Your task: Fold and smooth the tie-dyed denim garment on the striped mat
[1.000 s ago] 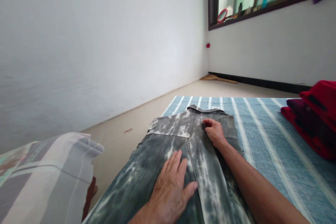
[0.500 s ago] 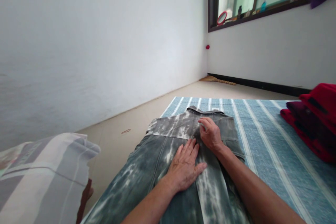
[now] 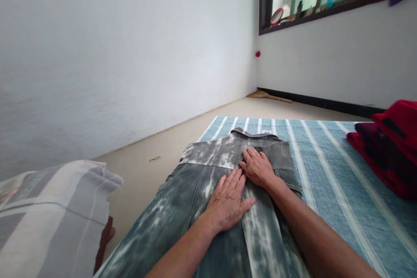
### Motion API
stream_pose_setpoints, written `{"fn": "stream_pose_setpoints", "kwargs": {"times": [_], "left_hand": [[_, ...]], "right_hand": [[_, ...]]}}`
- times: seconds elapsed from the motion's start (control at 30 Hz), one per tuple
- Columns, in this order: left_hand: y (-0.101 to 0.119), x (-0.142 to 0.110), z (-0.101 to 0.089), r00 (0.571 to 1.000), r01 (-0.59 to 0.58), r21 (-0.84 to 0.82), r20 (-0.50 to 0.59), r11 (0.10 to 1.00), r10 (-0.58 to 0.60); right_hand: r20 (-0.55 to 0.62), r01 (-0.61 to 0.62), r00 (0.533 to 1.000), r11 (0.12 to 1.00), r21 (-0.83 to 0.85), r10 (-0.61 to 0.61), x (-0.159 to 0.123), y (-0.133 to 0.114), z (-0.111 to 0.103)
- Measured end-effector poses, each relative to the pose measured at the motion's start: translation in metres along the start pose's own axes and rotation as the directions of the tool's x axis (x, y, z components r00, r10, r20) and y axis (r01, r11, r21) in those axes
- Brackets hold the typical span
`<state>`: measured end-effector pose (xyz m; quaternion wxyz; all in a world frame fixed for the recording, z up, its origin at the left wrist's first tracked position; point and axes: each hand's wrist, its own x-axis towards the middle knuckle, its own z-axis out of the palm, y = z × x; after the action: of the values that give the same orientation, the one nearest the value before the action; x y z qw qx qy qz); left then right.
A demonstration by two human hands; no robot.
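Just moved: the right hand (image 3: 257, 168) has gone from curled to lying flat on the denim, while the left hand (image 3: 226, 202) sits in about the same spot, just off the right hand at its 7 o'clock.

Fingers: spread fairly wide and flat on both hands, pressing down on the cloth. Neither hand is pinching or holding anything.

Jacket: a grey-and-white bleached denim jacket (image 3: 208, 155) lies flat under both hands, collar at 12 o'clock, on a blue-and-white striped cotton mat (image 3: 335, 173).

Around it: a stack of folded red and maroon clothes (image 3: 387, 147) sits on the mat at 3 o'clock. A grey-and-white striped folded cloth (image 3: 55, 221) is at 8 o'clock, and a straw broom (image 3: 269, 97) lies along the far wall at 1 o'clock.

Could go wrong: dragging a palm too hard could bunch the denim or knock the pale center strip out of line. The mat looks loose on the smooth beige floor, so it might slide too. A wide arm swing could also topple that red stack.

Labels: there's a small white tag (image 3: 266, 132) by the collar, but it's too small to read. I can't make out any brand or writing.
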<state>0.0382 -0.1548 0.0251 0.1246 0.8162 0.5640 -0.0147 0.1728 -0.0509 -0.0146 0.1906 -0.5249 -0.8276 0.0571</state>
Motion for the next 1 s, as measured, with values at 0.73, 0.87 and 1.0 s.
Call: {"fn": "stream_pose_setpoints", "kwargs": {"times": [0.73, 0.87, 1.0], "left_hand": [[-0.008, -0.062, 0.010, 0.995, 0.076, 0.055, -0.068, 0.996, -0.072], [-0.014, -0.066, 0.017, 0.995, 0.060, 0.048, -0.079, 0.997, -0.056], [-0.014, -0.061, 0.018, 0.994, 0.045, 0.039, -0.102, 0.998, -0.041]], "right_hand": [[0.095, 0.020, 0.995, 0.997, -0.074, -0.013, -0.004, -0.011, -0.006], [0.089, 0.042, 0.996, 0.994, -0.101, -0.033, -0.019, -0.025, -0.027], [0.134, 0.149, 0.981, 0.986, -0.074, -0.138, -0.066, -0.048, -0.041]]}}
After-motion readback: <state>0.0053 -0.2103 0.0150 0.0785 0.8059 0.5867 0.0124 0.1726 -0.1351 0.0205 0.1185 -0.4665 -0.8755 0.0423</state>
